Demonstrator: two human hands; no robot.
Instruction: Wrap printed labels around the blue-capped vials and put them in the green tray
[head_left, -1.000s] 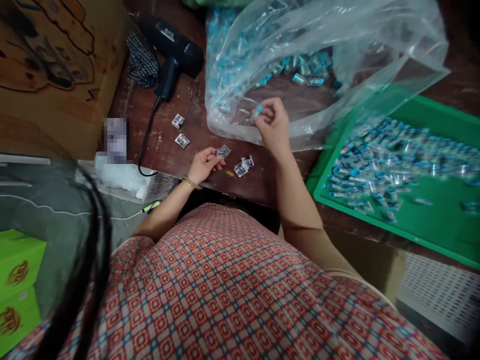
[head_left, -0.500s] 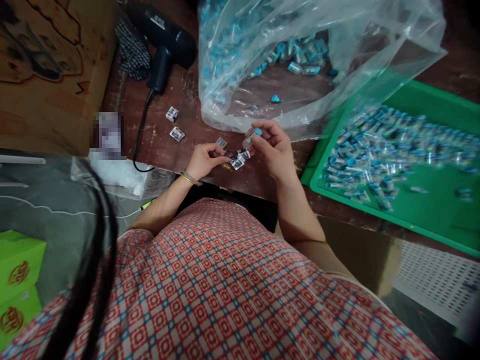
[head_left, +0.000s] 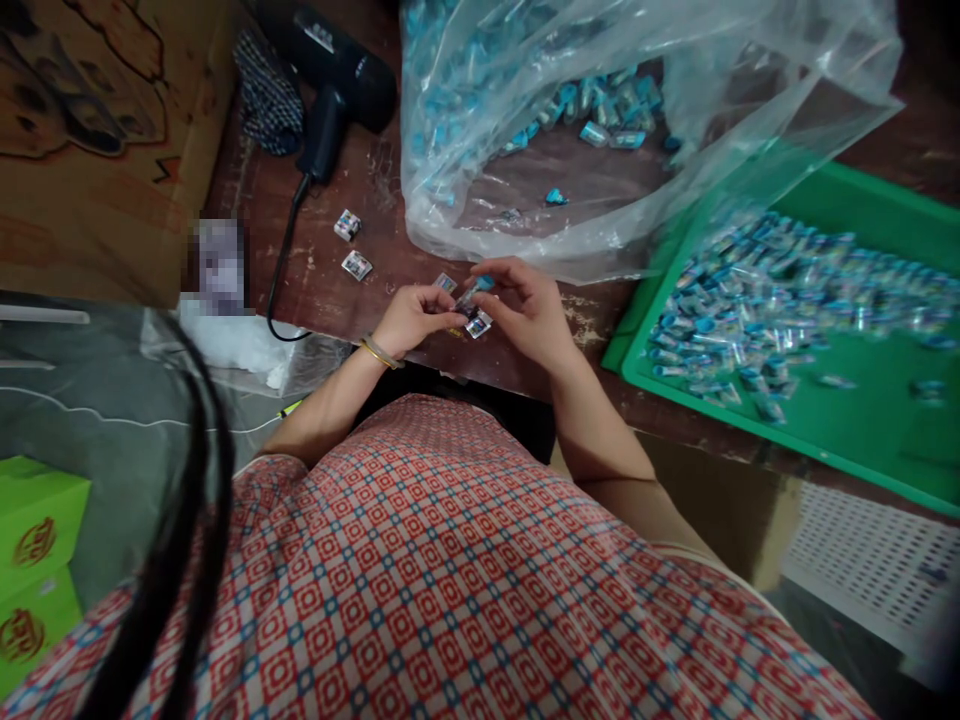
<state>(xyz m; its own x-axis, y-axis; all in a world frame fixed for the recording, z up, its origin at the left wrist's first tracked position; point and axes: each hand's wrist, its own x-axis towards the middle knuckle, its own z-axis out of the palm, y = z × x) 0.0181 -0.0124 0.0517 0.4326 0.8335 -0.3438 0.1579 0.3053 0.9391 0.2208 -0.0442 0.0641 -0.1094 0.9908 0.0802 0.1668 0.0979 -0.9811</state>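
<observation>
My right hand (head_left: 531,305) pinches a small clear bottle with a blue cap (head_left: 480,286) between thumb and fingers. The bottle tilts, its clear end pointing at the fingertips of my left hand (head_left: 414,318). Closed in a pinch, my left hand holds a small dark film piece, mostly hidden where it meets the bottle; whether the bottle is inside it I cannot tell. Beneath the hands, a stack of small printed labels (head_left: 478,325) lies near the table's front edge. Another printed label (head_left: 445,283) lies just beyond my left fingers.
Two small label stacks (head_left: 352,240) lie farther left, by a black hair dryer (head_left: 330,95) and its cord. A clear plastic bag (head_left: 450,235) with blue-capped bottles spreads behind my hands. At right stands a green tray (head_left: 817,440) of bottles; a cardboard box (head_left: 97,230) is at left.
My right hand has moved left and brought the bottle to my left fingertips. My left hand has stayed nearly in place, still pinching.
</observation>
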